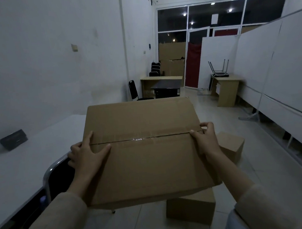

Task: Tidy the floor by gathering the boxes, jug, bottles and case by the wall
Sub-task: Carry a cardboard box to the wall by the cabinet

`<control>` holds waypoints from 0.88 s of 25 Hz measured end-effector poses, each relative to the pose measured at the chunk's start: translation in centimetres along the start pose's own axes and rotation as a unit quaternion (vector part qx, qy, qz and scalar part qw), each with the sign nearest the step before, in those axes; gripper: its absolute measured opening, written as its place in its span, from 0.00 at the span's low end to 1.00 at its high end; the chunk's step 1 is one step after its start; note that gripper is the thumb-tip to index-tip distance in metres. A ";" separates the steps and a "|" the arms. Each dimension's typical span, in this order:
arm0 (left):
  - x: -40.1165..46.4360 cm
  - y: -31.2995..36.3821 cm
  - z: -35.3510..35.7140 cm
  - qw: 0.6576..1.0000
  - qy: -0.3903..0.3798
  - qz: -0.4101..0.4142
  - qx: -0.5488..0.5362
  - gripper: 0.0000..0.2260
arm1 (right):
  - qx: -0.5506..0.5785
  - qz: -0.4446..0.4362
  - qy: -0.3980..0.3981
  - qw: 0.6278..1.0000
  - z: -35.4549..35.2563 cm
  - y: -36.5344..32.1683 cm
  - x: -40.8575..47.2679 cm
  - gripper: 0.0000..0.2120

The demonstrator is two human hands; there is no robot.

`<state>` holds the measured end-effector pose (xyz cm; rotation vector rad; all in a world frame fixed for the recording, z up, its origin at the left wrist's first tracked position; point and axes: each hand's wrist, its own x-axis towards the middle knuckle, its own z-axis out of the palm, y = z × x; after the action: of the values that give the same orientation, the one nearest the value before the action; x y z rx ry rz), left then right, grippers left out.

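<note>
Both hands hold one large cardboard box (146,151) up in front of the person, above the floor. Left hand (85,153) grips the box's left edge at the taped seam, with the thumb and forefinger spread flat across the top face and the other fingers wrapped down over the side. Right hand (205,137) grips the opposite edge at the same seam, thumb lying on top and fingers curled round the right side. The box sits between the two hands, its top face tilted toward the camera and its clear tape line running from one hand to the other.

Below the held box, two smaller cardboard boxes rest on the tiled floor (219,119): one (190,208) directly under its near right corner, another (230,147) just beyond the right hand. To the left stands a white counter (24,164) against the wall, with a dark case (14,139) lying on it near the wall, well apart from the left hand. A black chair back (59,177) shows between the counter and the held box.
</note>
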<state>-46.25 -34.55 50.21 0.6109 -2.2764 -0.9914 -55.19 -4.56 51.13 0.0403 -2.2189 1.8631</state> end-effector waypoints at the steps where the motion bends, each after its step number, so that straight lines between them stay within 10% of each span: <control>1: 1.5 0.1 1.2 1.000 0.002 -0.003 0.004 0.33 | 0.003 0.001 0.001 1.000 0.7 0.3 2.1 0.13; 22: 51.9 0.2 31.0 1.000 0.005 -0.006 0.012 0.33 | -0.027 0.035 0.030 0.999 26.1 8.7 55.1 0.11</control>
<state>-104.60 -50.22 49.78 0.6383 -2.2814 -0.9655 -114.52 -20.92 49.78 -0.1020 -2.2550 1.8143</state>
